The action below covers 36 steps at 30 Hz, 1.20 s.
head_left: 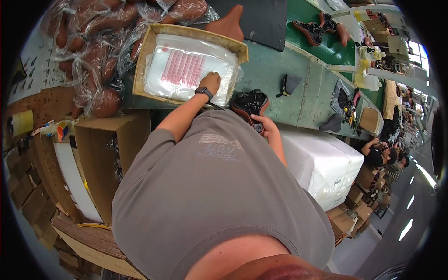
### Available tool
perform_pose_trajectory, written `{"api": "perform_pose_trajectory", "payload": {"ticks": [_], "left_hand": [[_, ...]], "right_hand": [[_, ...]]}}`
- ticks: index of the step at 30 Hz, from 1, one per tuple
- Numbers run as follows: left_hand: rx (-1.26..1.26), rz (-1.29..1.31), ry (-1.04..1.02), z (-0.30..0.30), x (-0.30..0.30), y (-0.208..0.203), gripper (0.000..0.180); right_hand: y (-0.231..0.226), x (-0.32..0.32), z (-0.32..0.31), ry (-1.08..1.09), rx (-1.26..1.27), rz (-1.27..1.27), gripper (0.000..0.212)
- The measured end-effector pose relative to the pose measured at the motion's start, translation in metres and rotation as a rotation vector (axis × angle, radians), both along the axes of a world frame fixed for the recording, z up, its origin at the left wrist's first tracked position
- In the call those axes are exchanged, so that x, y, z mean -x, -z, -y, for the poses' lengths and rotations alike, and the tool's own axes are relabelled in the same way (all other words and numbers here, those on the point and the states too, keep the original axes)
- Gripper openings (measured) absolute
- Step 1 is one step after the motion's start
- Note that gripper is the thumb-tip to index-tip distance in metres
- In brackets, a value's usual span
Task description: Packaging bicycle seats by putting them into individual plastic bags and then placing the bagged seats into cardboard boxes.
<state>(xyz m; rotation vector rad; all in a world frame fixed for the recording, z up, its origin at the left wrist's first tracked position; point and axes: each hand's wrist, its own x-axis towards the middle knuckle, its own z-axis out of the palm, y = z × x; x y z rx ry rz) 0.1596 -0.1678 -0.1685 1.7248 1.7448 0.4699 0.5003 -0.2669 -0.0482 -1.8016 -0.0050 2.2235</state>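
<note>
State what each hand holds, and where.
Right hand: a saddle, underside showing, held near its narrow end. Left hand: on plastic bags; can't tell whether it grips any.

Gry tee [214, 191], blk watch [203, 90].

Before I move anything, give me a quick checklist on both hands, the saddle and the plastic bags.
1. Right hand holding the saddle: ok.
2. Saddle's underside in view: ok, black with its rails showing.
3. Left hand at the plastic bags: ok, on top of the stack.
4. One bag separated by the left fingers: cannot tell.
5. Bags inside the cardboard box: ok.
6. Both hands free: not ok, the right is occupied.
</note>
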Motion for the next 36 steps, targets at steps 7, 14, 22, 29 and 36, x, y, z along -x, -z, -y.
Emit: {"api": "perform_pose_trajectory", "payload": {"ticks": [7,14,22,29,36], "left_hand": [[0.112,0.213,-0.038,-0.007,0.031,0.002,0.032],[0.090,0.633,-0.036,0.018,0.111,-0.104,0.029],[-0.026,0.571,0.095,0.064,0.131,-0.195,0.026],[-0.054,2.005,-0.959,0.069,0.198,-0.247,0.026],[0.229,1.266,-0.704,0.047,0.234,-0.278,0.030]], "right_hand": [[-0.030,0.034,-0.002,-0.143,-0.325,0.098,0.046],[-0.112,0.107,0.002,0.096,-0.659,-0.254,0.069],[-0.128,0.232,-0.092,-0.114,-0.606,-0.468,0.053],[-0.145,0.233,-0.102,0.191,-0.546,-0.679,0.048],[-0.187,0.216,-0.122,-0.328,-0.978,-0.489,0.066]]}}
